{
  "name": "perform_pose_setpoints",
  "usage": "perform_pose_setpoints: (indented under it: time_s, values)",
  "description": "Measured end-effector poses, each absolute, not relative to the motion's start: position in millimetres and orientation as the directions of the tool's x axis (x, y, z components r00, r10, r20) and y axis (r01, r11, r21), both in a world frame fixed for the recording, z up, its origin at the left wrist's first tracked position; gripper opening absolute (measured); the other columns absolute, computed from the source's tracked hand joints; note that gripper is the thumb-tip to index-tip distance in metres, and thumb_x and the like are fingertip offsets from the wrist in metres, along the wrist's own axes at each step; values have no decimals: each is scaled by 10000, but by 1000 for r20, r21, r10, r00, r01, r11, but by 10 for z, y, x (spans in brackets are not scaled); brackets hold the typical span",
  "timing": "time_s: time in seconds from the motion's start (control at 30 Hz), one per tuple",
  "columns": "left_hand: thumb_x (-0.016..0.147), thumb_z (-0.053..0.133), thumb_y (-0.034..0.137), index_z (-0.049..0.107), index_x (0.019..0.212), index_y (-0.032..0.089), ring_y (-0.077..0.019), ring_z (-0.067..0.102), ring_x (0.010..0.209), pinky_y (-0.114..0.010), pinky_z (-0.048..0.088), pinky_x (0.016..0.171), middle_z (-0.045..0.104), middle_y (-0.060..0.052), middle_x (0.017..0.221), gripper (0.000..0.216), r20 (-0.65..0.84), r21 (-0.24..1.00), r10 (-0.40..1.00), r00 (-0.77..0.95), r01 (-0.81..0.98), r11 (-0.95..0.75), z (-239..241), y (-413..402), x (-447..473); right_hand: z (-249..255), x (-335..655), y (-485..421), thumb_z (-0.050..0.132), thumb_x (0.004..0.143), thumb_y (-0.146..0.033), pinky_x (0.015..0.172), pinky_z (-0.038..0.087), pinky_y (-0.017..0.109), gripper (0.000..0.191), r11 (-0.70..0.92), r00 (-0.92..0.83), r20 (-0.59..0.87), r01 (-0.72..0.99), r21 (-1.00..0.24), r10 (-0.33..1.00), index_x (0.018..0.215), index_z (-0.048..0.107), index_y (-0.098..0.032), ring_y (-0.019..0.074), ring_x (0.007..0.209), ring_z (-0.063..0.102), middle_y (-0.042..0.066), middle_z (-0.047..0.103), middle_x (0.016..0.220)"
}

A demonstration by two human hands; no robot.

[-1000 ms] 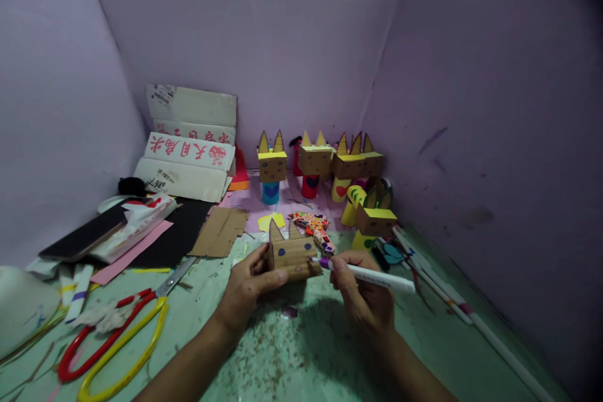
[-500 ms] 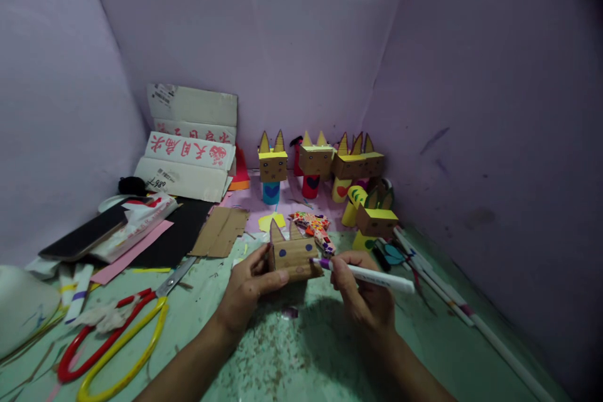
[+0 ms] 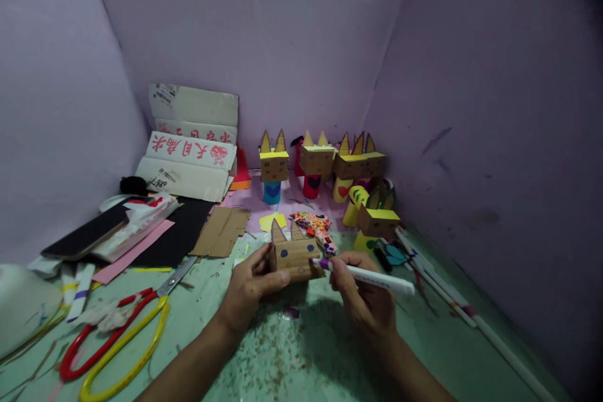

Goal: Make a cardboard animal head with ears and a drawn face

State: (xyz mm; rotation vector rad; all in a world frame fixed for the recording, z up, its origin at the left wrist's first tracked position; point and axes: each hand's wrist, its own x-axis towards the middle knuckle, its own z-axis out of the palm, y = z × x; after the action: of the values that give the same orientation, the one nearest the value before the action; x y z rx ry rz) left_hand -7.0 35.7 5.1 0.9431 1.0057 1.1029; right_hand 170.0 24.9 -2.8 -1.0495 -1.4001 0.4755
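Note:
My left hand (image 3: 254, 286) grips a small cardboard animal head (image 3: 298, 257) by its left end, thumb across the front. The head is a brown corrugated box with two pointed ears and two dark round eyes drawn on it. Between the fingers of my right hand (image 3: 365, 295) is a white marker pen (image 3: 381, 279) with a purple tip end. Its tip touches or nearly touches the front of the head, below the right eye. A faint mark shows low on the front. Just behind the head lies a patterned scrap (image 3: 315, 226) in bright colours.
Red-and-yellow-handled scissors (image 3: 117, 339) lie on the green table at left, near a brown cardboard piece (image 3: 221, 232). Folded white cardboard (image 3: 188, 157) leans at the back. Several finished-looking cardboard animal figures (image 3: 274, 169) stand behind my hands. White sticks (image 3: 452, 298) lie at right.
Both hands keep their hold on the cardboard head and the marker pen. The whole view has shifted very slightly; the pen tip stays at about the same spot.

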Motion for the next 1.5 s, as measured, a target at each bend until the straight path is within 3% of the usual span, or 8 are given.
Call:
perform_pose_setpoints:
  time_s: [0.53, 0.9, 1.1, 1.5]
  values:
    - [605, 763, 268, 558, 1226, 127, -339, 602, 1098, -397, 477, 927, 683, -126, 1156, 668, -120, 945, 976, 179, -280, 168, 66, 363, -60, -16, 1754, 274, 507, 879, -270, 466, 387, 230, 176, 556, 102, 638, 400, -729, 763, 746, 589, -190, 116, 500, 488, -16, 538, 590]
    - [553, 806, 288, 544, 1262, 109, -363, 603, 1084, -414, 493, 897, 668, -165, 1170, 776, -169, 933, 976, 138, -296, 204, 21, 378, -63, -6, 1720, 245, 526, 865, -300, 465, 355, 237, 181, 498, 238, 575, 313, -808, 783, 727, 576, -194, 123, 515, 480, -17, 525, 588]
    - [562, 795, 297, 571, 1233, 138, -338, 625, 1050, -390, 509, 864, 692, -141, 1127, 726, -168, 941, 976, 141, -271, 202, 53, 365, -60, -13, 1739, 261, 529, 863, -293, 488, 374, 244, 165, 519, 150, 595, 355, -778, 790, 746, 594, -197, 128, 527, 501, -14, 549, 604]
    - [566, 793, 294, 579, 1229, 136, -343, 619, 1064, -381, 503, 877, 684, -135, 1147, 714, -154, 944, 977, 146, -271, 189, 56, 362, -60, -1, 1683, 232, 534, 858, -345, 464, 344, 242, 207, 457, 244, 532, 303, -836, 811, 721, 575, -196, 139, 555, 509, -5, 544, 601]
